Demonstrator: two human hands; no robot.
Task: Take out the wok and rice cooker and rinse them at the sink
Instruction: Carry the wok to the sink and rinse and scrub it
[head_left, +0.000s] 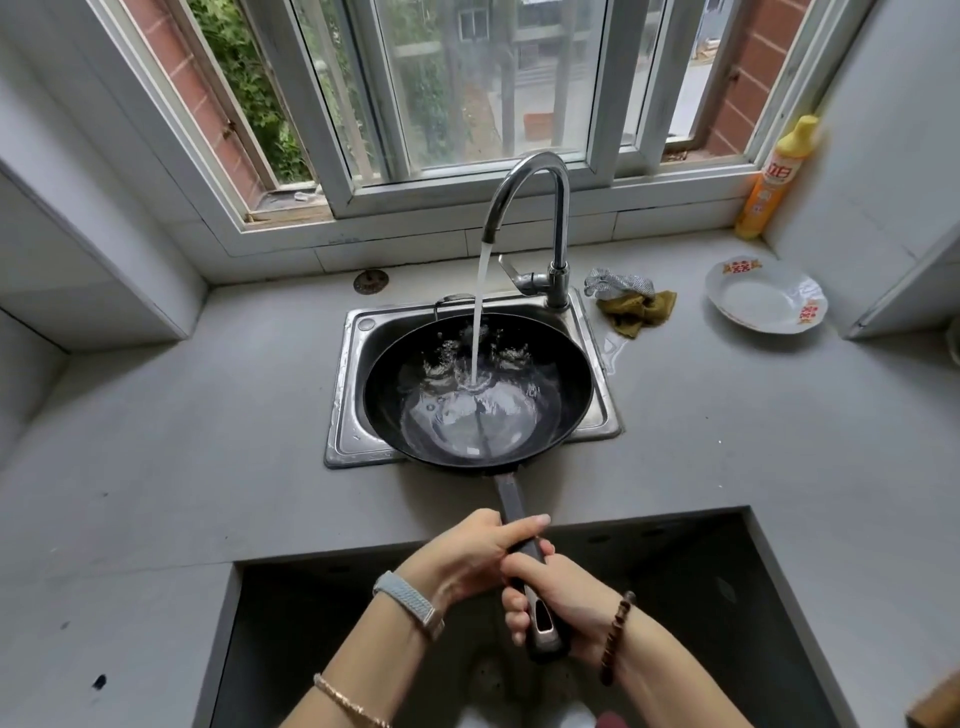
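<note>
Right hand (567, 597), left hand (467, 557) grip wok (400, 374) overhanging sink (349, 400).

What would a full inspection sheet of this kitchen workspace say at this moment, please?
Surface: grey counter, with a wet patch right of the sink.
Job's things: wok lies across the sink under the running faucet, water pooling inside; rice cooker not in view.
Clutter: plate, cloth, steel scourer and detergent bottle right of the sink; drain strainer behind it.
Hands: left hand and right hand both grip the wok's handle, left nearer the pan.
Cables: nothing seen.
Surroundings: window behind the faucet; open recess under the hands.
</note>
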